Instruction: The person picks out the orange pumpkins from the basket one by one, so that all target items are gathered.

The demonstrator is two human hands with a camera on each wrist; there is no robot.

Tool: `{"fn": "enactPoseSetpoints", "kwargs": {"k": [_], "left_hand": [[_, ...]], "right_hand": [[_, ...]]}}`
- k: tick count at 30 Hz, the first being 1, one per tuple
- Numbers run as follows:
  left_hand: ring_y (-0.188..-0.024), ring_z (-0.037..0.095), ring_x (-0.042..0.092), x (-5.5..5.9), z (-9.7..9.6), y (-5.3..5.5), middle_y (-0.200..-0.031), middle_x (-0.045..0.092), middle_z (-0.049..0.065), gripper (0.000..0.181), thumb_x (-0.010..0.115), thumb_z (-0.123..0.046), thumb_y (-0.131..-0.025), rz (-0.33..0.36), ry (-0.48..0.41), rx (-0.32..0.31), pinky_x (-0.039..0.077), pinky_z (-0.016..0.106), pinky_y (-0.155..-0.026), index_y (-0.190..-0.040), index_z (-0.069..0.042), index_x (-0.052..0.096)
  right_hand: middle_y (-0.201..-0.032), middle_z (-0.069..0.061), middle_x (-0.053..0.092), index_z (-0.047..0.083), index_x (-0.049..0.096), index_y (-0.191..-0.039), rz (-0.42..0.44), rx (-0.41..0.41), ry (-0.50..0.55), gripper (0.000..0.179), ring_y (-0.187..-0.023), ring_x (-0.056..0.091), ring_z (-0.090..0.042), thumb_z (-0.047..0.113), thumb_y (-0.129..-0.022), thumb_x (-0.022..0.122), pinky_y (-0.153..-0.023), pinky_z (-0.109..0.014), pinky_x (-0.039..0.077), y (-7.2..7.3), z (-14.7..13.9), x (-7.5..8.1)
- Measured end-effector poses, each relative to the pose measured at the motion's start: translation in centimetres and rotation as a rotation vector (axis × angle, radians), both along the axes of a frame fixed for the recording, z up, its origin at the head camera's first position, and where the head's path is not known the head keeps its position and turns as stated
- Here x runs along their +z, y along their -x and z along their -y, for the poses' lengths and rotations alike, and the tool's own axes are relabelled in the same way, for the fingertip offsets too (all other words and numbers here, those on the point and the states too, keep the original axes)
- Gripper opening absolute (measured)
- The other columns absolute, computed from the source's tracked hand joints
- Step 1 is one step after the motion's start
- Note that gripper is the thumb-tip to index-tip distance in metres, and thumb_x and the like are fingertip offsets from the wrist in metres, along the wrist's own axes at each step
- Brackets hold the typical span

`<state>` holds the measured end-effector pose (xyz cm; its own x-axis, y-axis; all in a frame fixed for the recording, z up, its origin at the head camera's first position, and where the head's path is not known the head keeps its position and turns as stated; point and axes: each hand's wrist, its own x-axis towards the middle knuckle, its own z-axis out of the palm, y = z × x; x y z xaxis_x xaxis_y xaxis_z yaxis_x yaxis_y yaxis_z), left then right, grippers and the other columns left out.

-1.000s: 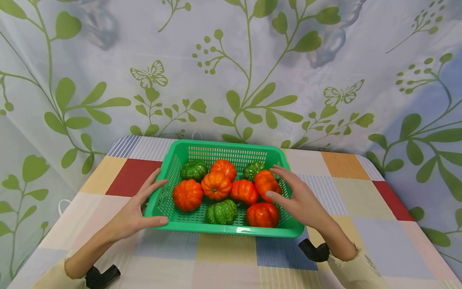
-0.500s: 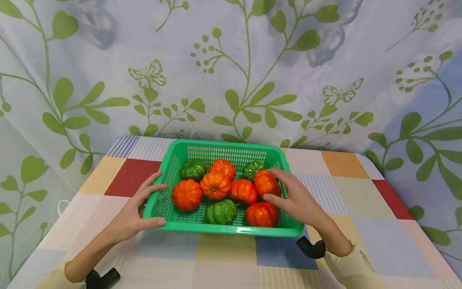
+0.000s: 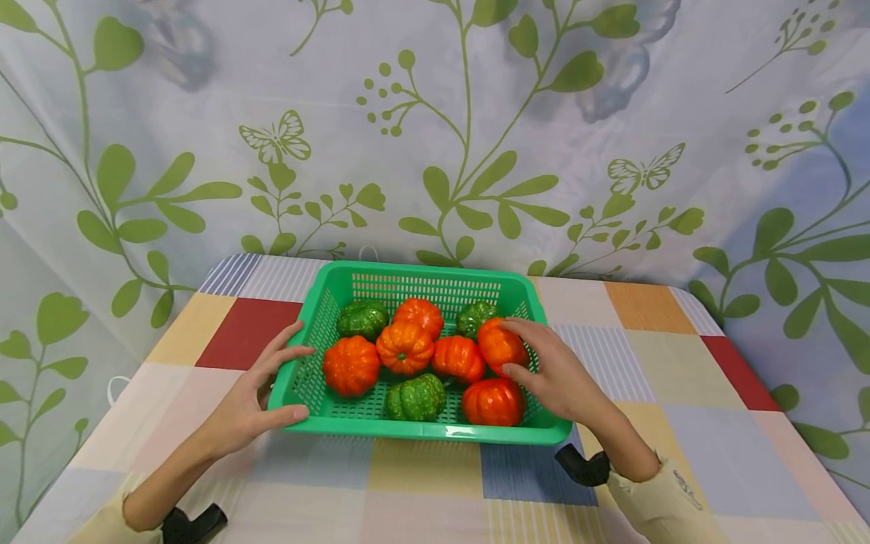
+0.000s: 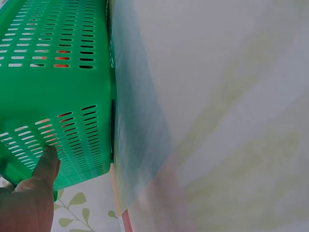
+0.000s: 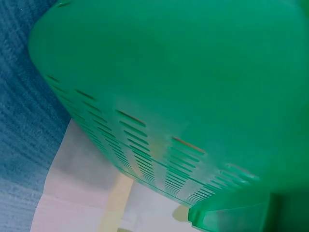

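A green slotted plastic basket (image 3: 435, 431) stands on the table, holding several small orange-red and green pumpkins. My left hand (image 3: 248, 400) rests on the basket's left end, fingers spread along the rim and thumb by the front corner. One finger (image 4: 47, 164) touches the outer wall in the left wrist view. Over the basket's right end, my right hand (image 3: 564, 378) holds an orange-red pumpkin (image 3: 499, 345) between thumb and fingers. Another red-orange pumpkin (image 3: 494, 403) lies just in front of it, and a green pumpkin (image 3: 477, 318) behind. In the right wrist view, the basket wall hides the held pumpkin.
A patchwork tablecloth (image 3: 435, 491) covers the table. Behind it hangs a curtain (image 3: 435, 151) with a green leaf print. More pumpkins, including an orange one (image 3: 405, 347) and a green one (image 3: 416, 397), fill the basket's middle and left.
My right fingers and thumb have closed in around the orange-red pumpkin, which has tilted slightly. The left hand stays at the basket's left end, and the basket holds its place.
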<state>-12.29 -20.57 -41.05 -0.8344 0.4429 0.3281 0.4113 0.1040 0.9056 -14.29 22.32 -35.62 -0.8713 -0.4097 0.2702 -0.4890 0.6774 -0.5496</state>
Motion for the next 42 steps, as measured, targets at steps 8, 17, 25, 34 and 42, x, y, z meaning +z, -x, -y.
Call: {"fn": "enactPoseSetpoints", "kwargs": {"k": [8,17,25,34,42], "left_hand": [[-0.126,0.02,0.043,0.02,0.05,0.16,-0.164,0.008,0.005,0.061,0.067,0.007,-0.084,0.028,-0.008,0.005,0.056,0.03,-0.081,-0.14,0.006,0.044],[-0.13,0.017,0.038,-0.15,0.26,0.15,-0.164,0.009,0.004,0.061,0.067,0.006,-0.084,0.023,0.003,0.01,0.053,0.027,-0.085,-0.14,0.005,0.044],[-0.131,0.017,0.039,-0.05,0.24,0.18,-0.164,0.008,0.005,0.062,0.067,0.007,-0.084,0.027,-0.012,-0.003,0.054,0.028,-0.084,-0.141,0.007,0.043],[-0.132,0.019,0.037,-0.23,0.28,0.28,-0.164,0.007,0.005,0.062,0.067,0.005,-0.084,0.052,0.002,0.0,0.054,0.029,-0.085,-0.141,0.005,0.043],[-0.13,0.019,0.038,-0.36,0.4,0.3,-0.164,0.006,0.005,0.063,0.067,0.005,-0.084,0.058,0.007,0.0,0.055,0.03,-0.084,-0.142,0.004,0.043]], "right_hand": [[-0.14,-0.019,0.05,0.002,0.056,-0.133,-0.022,0.001,0.022,0.054,-0.131,0.043,-0.039,0.002,-0.083,0.077,-0.105,-0.058,0.035,0.17,0.03,-0.05],[-0.136,-0.015,0.052,0.006,0.06,-0.131,-0.059,0.016,0.075,0.054,-0.126,0.047,-0.037,0.003,-0.081,0.08,-0.1,-0.058,0.04,0.18,-0.01,-0.57],[-0.136,-0.016,0.052,0.003,0.059,-0.132,-0.068,-0.01,0.069,0.055,-0.125,0.047,-0.037,0.004,-0.08,0.08,-0.098,-0.058,0.042,0.16,0.11,-0.56],[-0.133,-0.017,0.054,0.002,0.062,-0.128,-0.121,-0.013,0.054,0.054,-0.122,0.045,-0.037,0.005,-0.078,0.082,-0.095,-0.058,0.043,0.08,0.29,-0.6],[-0.129,-0.017,0.056,0.003,0.065,-0.124,-0.175,-0.011,0.068,0.053,-0.119,0.045,-0.036,0.005,-0.074,0.085,-0.093,-0.057,0.043,0.02,0.45,-0.58]]}}
